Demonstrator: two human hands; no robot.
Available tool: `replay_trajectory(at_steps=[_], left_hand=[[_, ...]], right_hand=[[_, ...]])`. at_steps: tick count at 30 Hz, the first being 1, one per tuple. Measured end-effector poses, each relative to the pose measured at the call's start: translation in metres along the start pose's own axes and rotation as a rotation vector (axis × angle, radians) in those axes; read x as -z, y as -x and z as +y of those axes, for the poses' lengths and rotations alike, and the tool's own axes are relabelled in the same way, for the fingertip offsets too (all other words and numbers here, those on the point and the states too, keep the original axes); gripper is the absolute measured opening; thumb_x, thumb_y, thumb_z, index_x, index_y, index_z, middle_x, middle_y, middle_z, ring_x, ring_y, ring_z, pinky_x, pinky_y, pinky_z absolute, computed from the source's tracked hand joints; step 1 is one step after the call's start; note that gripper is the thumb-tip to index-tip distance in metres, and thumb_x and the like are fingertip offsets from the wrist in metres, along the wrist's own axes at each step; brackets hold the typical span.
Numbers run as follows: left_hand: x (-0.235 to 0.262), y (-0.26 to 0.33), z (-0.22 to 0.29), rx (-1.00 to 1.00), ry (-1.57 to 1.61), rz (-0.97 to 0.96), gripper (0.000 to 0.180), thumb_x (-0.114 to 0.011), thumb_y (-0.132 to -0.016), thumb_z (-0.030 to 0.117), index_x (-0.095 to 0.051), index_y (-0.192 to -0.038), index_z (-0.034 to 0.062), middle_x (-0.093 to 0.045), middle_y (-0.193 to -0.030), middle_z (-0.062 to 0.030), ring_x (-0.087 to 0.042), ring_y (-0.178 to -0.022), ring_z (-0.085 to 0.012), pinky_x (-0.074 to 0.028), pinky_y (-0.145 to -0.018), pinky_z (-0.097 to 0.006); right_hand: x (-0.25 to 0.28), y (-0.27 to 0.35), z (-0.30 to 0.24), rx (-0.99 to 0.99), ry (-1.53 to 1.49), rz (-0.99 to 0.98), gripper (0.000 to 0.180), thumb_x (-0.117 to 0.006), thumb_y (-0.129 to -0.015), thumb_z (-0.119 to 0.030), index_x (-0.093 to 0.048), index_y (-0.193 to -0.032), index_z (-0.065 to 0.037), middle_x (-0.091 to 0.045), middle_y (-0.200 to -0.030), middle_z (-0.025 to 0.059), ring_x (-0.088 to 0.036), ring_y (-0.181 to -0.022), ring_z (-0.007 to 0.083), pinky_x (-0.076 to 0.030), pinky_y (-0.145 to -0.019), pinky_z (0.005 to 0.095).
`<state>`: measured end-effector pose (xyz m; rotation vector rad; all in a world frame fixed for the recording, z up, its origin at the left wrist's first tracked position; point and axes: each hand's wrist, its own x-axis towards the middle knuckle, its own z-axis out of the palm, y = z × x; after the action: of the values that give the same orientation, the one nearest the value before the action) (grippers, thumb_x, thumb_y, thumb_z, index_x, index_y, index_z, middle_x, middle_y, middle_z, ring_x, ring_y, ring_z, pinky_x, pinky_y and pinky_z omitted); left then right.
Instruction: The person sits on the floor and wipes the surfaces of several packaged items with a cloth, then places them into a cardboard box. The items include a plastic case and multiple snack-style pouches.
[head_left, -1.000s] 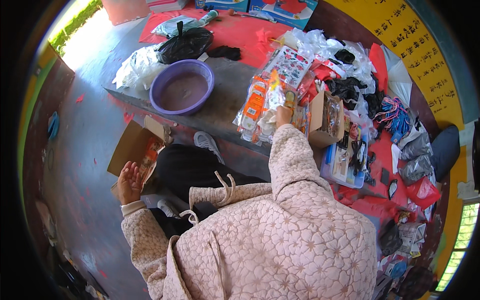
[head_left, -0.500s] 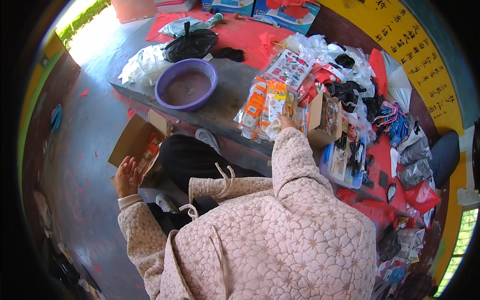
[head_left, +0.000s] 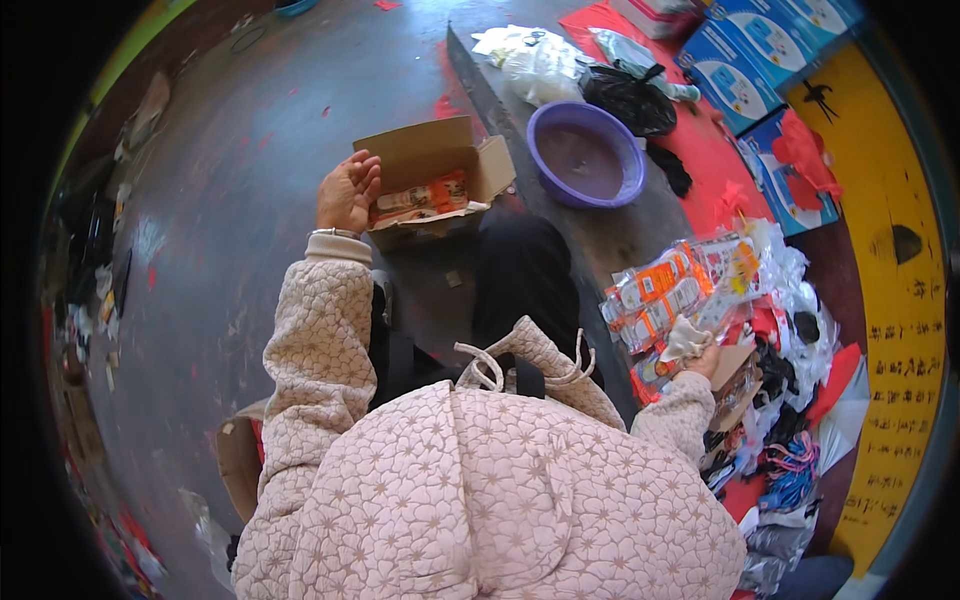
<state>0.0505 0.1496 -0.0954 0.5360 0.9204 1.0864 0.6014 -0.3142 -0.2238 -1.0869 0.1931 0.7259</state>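
- Head view looks down over a person in a pink quilted jacket point(head_left: 480, 500) seated beside a low grey worktop point(head_left: 610, 235).
- Left hand point(head_left: 347, 192) is raised with its fingers loosely curled and nothing in its grip, just beside the rim of an open cardboard box point(head_left: 425, 160) on the floor point(head_left: 250, 180).
- Inside the box lie orange-and-white packets point(head_left: 425, 197).
- Right hand point(head_left: 705, 355) is closed on the edge of a clear plastic bundle of orange-and-white packets point(head_left: 665, 295), which lies at the near end of the worktop.
- The two hands are well apart, one on each side of the body.
- Farther along the worktop stands a purple basin point(head_left: 586, 155), with a black plastic bag point(head_left: 628, 98) just beyond it.
- Blue cartons point(head_left: 755, 65) lie on red sheeting at the right.
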Motion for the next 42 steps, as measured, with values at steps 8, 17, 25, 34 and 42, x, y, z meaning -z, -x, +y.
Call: replay_trajectory(at_steps=[8,17,25,34,42], left_hand=[[-0.034,-0.007,0.009,0.085,0.106,-0.338,0.034,-0.047,-0.091,0.028,-0.052,-0.113,0.0019,-0.061,-0.101,-0.0097,-0.059,-0.087,-0.0158,-0.049,-0.077,-0.03],[-0.052,0.001,0.035,-0.007,0.454,-0.752,0.05,-0.051,-0.09,0.036,-0.039,-0.127,0.0042,-0.051,-0.12,-0.0089,-0.049,-0.111,-0.0211,-0.039,-0.096,-0.04],[-0.018,-0.003,0.044,-0.132,0.287,-0.474,0.039,-0.047,-0.091,0.021,-0.04,-0.125,0.002,-0.054,-0.116,-0.0133,-0.054,-0.107,-0.0264,-0.044,-0.093,-0.043],[-0.021,-0.005,0.05,-0.048,0.493,-0.288,0.035,-0.034,-0.093,0.015,-0.036,-0.125,0.0005,-0.054,-0.115,-0.0178,-0.055,-0.105,-0.0309,-0.044,-0.093,-0.048],[-0.018,0.005,0.037,0.091,0.483,-0.47,0.04,-0.037,-0.094,0.024,-0.037,-0.127,0.0004,-0.053,-0.118,-0.0174,-0.054,-0.107,-0.0307,-0.044,-0.092,-0.048]], right_hand=[[-0.32,0.098,-0.013,0.29,0.426,-0.549,0.018,-0.057,-0.078,-0.007,-0.061,-0.096,-0.003,-0.06,-0.086,0.0059,-0.06,-0.072,0.0162,-0.049,-0.064,0.0285],[-0.536,0.181,0.163,-0.204,0.495,-1.039,0.02,-0.058,-0.08,0.0,-0.06,-0.1,0.002,-0.065,-0.086,0.0082,-0.061,-0.069,0.0145,-0.051,-0.065,0.0251],[-0.546,0.199,0.235,-0.273,0.467,-1.184,0.023,-0.057,-0.083,-0.004,-0.056,-0.106,0.003,-0.063,-0.09,0.0088,-0.061,-0.076,0.0127,-0.051,-0.068,0.0242],[-0.546,0.173,0.191,-0.208,0.852,-1.204,0.03,-0.049,-0.09,-0.025,-0.061,-0.098,0.001,-0.062,-0.07,0.0073,-0.057,-0.057,0.0106,-0.044,-0.052,0.0207],[-0.553,0.201,0.149,0.244,0.171,-0.935,0.012,-0.054,-0.087,-0.012,-0.057,-0.094,-0.003,-0.054,-0.079,0.0031,-0.054,-0.069,0.0107,-0.047,-0.06,0.0249]])
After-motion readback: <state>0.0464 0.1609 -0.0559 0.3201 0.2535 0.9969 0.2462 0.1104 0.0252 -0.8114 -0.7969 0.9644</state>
